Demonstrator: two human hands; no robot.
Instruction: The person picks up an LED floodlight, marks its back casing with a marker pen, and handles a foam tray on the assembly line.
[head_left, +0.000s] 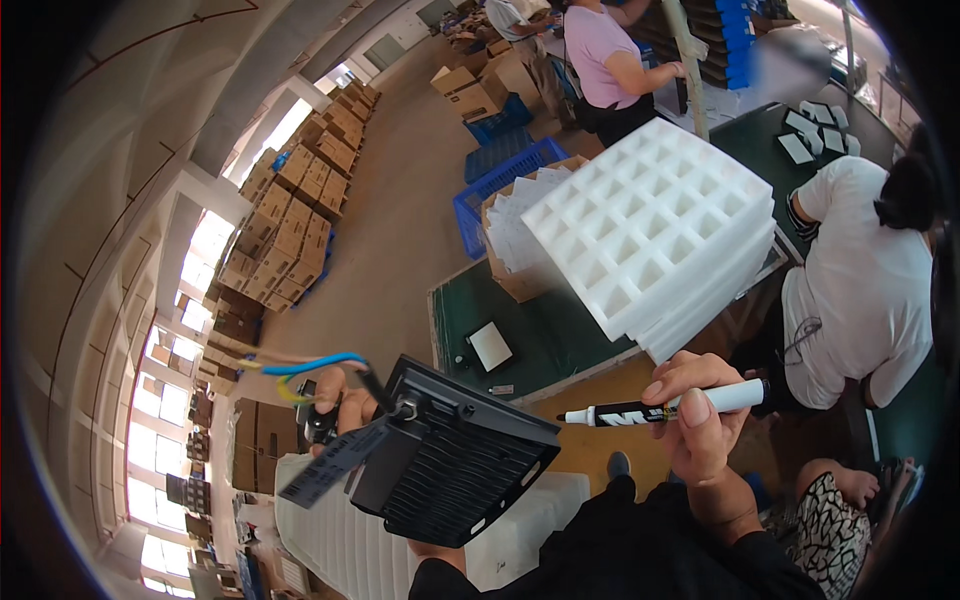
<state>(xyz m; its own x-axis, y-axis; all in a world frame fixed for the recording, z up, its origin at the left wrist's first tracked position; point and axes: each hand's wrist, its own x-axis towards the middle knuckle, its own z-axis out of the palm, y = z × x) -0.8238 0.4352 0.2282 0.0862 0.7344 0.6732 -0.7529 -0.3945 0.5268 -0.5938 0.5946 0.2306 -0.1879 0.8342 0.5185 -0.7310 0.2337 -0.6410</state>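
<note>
My left hand [352, 402] is closed on a black floodlight [450, 460], gripping it from behind at its left side. The light is tilted, its finned back toward me. From it a short black cable ends in bare-looking brown, blue [325, 362] and yellow-green wires. A grey printed label strip [335, 466] sticks out beside the fins. Close to my left fingers is a small dark object [320, 418] I cannot make out. My right hand [700, 420] pinches a white-and-black marker pen [625, 412], held level. Its narrow tip points left, just beside the floodlight's right corner and apart from it.
Stacked white foam trays [590, 300] with square pockets stand on a dark green table [450, 310]. A small white-faced rectangular item [490, 346] lies there too. Beyond are an open carton [510, 270], a blue crate [465, 215] and piled boxes [285, 230]. A seated person [855, 290] works at right.
</note>
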